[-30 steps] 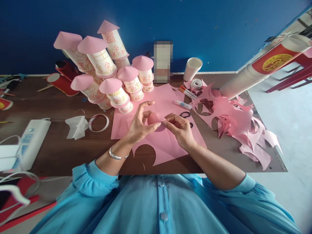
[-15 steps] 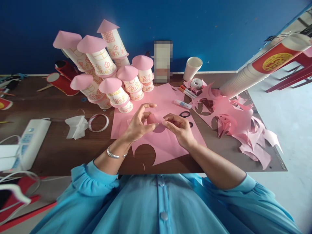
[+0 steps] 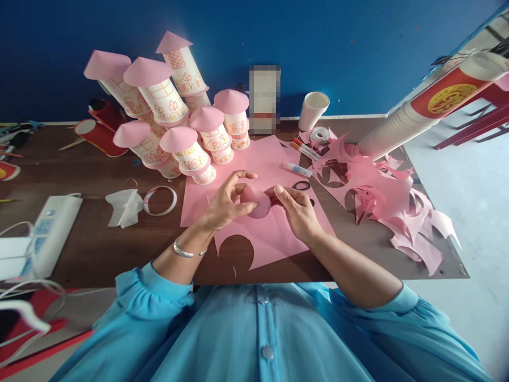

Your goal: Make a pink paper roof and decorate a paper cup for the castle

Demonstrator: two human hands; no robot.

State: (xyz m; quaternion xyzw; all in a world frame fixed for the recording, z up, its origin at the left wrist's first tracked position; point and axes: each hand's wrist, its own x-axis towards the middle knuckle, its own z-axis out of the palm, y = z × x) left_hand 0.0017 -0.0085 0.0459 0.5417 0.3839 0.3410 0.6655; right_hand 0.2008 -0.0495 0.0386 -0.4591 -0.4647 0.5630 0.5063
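Pink paper cone (image 3: 256, 201), small, rounded, curled shut

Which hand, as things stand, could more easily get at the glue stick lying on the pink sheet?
Probably the right hand: the glue stick lies just beyond it with nothing between, though both hands hold the pink paper cone.

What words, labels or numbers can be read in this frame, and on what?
None can be read.
Yellow emblem on the red band of the cup stack: too blurred.
Glue stick label: too small.
Cup towers: drawn flowers and lines, no letters.
Box by the wall: pixelated.
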